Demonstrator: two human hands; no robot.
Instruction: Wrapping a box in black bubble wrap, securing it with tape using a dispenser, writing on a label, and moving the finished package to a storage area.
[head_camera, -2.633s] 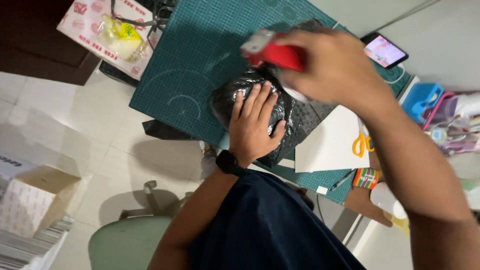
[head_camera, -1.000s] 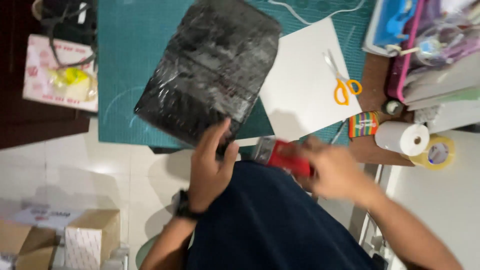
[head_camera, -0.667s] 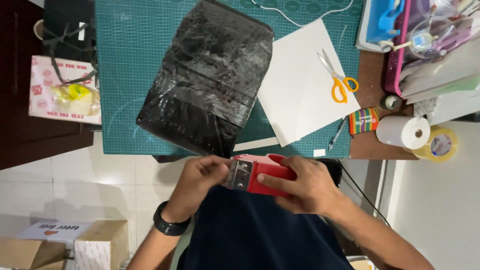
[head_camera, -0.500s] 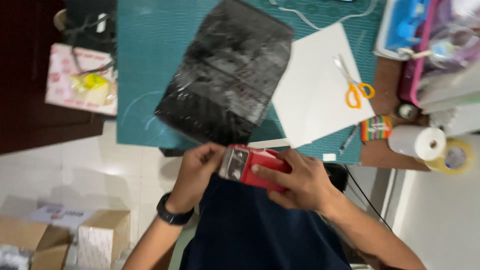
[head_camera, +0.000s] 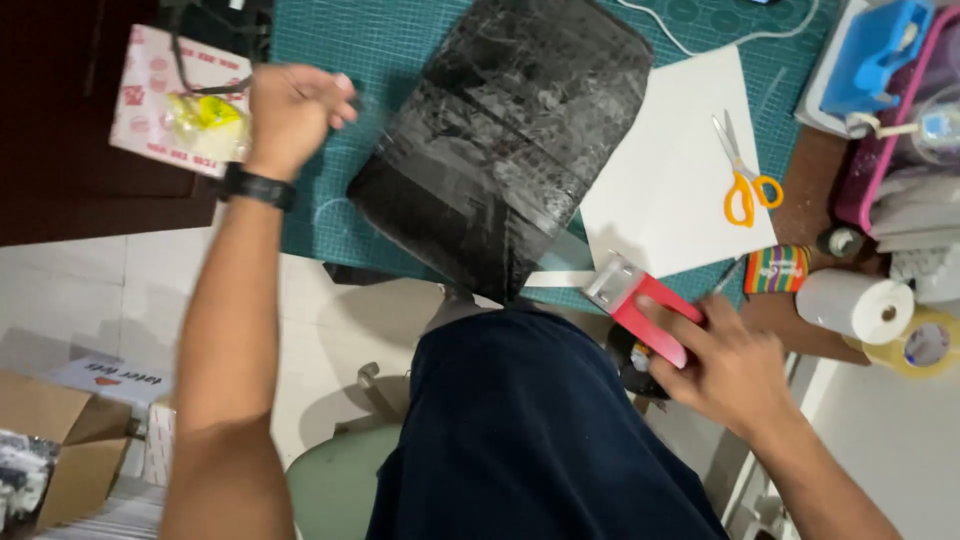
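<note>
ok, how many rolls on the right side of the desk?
2. A white paper roll lies by the desk's right edge; a clear tape roll sits right next to it. More may be hidden in the pink bin.

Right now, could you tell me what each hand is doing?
Left hand: closed in a loose fist, whether holding anything cannot be told.
Right hand: closed on the red tape dispenser.

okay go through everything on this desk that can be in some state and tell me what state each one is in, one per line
Left hand: raised over the mat's left edge, fingers curled, holds nothing I can see.
Right hand: gripping the red tape dispenser.
Black wrapped parcel: flat, covered in shiny film.
Orange scissors: closed, lying on the white sheet.
Paper roll: on its side.
Cutting mat: flat.
</note>
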